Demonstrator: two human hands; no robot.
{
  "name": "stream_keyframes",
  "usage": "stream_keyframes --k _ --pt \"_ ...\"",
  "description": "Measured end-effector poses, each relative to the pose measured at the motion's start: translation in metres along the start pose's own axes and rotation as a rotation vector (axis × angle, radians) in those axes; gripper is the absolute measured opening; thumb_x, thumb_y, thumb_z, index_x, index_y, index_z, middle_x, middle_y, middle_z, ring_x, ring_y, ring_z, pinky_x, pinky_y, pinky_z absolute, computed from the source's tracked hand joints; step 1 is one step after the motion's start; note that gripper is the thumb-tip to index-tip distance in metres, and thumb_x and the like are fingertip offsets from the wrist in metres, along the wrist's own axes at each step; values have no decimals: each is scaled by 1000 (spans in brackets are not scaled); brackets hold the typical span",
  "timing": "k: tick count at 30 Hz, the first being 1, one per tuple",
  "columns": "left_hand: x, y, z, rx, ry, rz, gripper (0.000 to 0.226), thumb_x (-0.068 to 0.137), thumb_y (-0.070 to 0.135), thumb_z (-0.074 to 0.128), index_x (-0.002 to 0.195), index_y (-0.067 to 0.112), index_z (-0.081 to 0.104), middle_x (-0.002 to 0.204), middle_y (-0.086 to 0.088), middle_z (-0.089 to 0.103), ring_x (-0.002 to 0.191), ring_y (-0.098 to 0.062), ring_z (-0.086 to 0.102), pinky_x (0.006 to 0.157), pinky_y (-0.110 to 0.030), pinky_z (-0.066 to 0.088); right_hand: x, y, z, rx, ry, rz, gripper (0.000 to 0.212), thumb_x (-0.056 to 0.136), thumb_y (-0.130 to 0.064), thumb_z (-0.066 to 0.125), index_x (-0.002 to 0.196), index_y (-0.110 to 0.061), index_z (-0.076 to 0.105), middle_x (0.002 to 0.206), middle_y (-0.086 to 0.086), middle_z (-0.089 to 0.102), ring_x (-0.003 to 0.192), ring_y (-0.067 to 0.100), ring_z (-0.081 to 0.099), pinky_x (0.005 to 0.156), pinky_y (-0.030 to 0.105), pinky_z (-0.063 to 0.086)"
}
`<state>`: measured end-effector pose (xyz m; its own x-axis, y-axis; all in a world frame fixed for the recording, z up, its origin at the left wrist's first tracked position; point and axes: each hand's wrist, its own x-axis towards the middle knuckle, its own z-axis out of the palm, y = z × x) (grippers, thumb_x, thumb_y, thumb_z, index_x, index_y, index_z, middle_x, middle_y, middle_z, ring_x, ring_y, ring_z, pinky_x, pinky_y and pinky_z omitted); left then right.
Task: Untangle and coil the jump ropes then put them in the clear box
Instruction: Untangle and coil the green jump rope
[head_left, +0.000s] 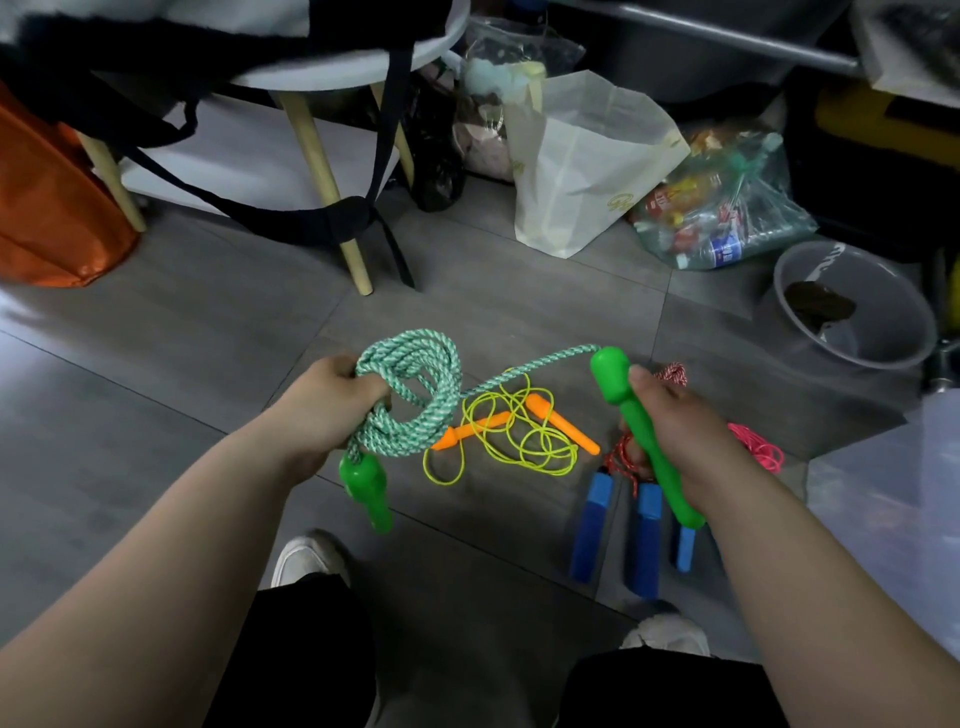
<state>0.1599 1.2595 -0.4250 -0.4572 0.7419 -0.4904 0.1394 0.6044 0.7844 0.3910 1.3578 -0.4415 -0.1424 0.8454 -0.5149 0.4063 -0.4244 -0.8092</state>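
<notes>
Step in hand: coiling the green-and-white rope (415, 384). Most of it is gathered into a bundle of loops held above the floor (208, 338).

Left hand (332, 395) is clamped on the coil, fingers curled through the loops. One green handle (369, 488) hangs just below that hand.

Right hand (670, 415) is wrapped round the second green handle (639, 431), knob end up and pointing away. A single free run of rope crosses from the coil to that knob.

Pose: both forearms reach forward and down, hands at about the same height and well apart. The person appears to stand or crouch over the pile — shoes show below.

Next move, as I judge it: bring the right hand across, lay the last run onto the coil, and set the two handles together so the loops do not spring open. Then carry it to the box.

Not yet coiled, on the floor:
- yellow rope (509, 431) with orange handles, a loose tangle between the hands
- red-and-white rope with blue handles (644, 525), under the right hand
- pink cord (758, 447), just beyond

A pale translucent shape (883, 519) at the right edge may be the clear box — cannot tell.
</notes>
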Motion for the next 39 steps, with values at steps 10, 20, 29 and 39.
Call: stream_keyframes --k 10,20,29,39 --pt "-15 9 5 -85 -404 31 16 63 16 60 48 17 56 49 2 49 50 -16 41 51 -25 29 7 4 -3 40 235 84 24 95 -36 40 99 -12 46 66 7 45 47 19 42 29 13 34" --pt "-10 4 21 590 -268 178 22 86 13 55 67 17 44 62 4 45 55 -8 42 47 -13 35 2 -10 10 499 -119 345 33 95 -32 38 77 -9 53 56 2 45 39 13 48 39 17 41" --pt "-7 2 25 425 -84 148 16 87 11 51 72 14 45 63 2 46 61 -16 43 43 -16 32 -24 -30 29 727 -304 230 22 92 -19 46 74 -10 55 53 -1 56 31 1 44 27 11 30" --pt "-10 5 32 301 -88 142 24 86 6 48 64 16 47 59 -1 50 51 -12 44 38 -12 32 -31 -21 39 165 -182 -334 7 81 1 60 87 -2 58 72 7 63 58 3 60 57 15 49"
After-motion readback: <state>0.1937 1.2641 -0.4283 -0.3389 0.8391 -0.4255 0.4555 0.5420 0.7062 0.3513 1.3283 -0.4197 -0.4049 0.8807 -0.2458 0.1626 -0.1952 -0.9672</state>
